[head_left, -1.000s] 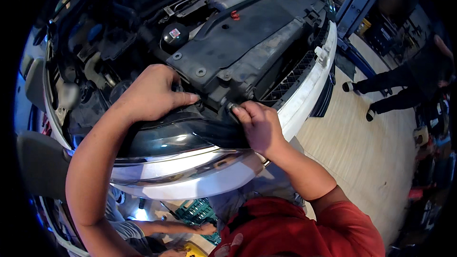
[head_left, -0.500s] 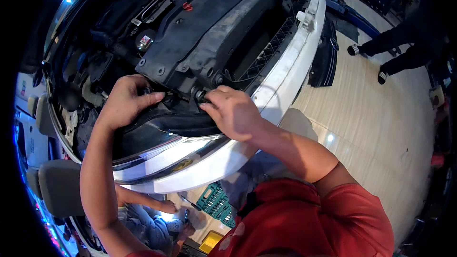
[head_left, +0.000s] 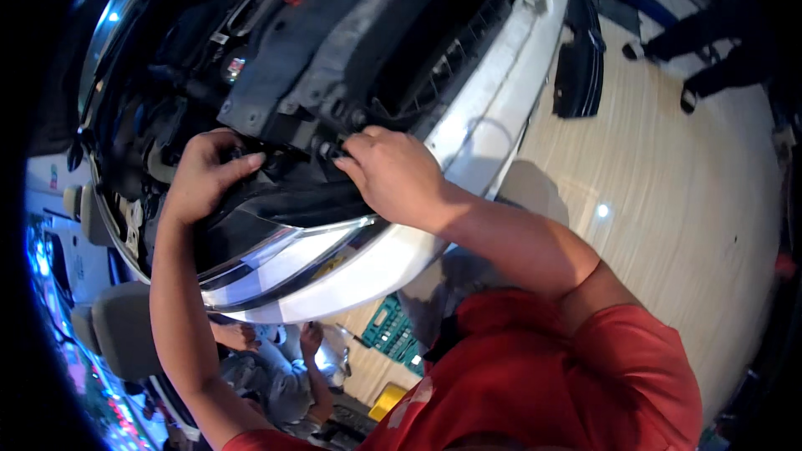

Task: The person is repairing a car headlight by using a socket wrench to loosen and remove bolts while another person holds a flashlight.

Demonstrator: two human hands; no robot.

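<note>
Both of my hands are at the rear edge of a car headlight point(head_left: 280, 263), in the front corner of an engine bay. My left hand point(head_left: 203, 175) curls down into the gap behind the lamp. Its thumb lies along a black part, and the other fingertips are hidden. My right hand point(head_left: 397, 177) is closed, thumb and fingers bent together beside a round fitting point(head_left: 325, 149) on the black front panel point(head_left: 322, 104). What is between its fingertips cannot be made out. A black strip point(head_left: 309, 200) runs along the lamp's top between my hands.
A white bumper beam point(head_left: 489, 92) curves along the car's front. Below the lamp, another person's hands point(head_left: 312, 338) are beside a green tool case point(head_left: 388, 330) and a yellow container point(head_left: 387, 401). A black panel point(head_left: 578, 67) lies on the floor near a standing person's legs point(head_left: 693, 50).
The view has shifted, with the car moving slightly left and up in it. My hands keep much the same grip. The other person's hand below has lifted and bent upward.
</note>
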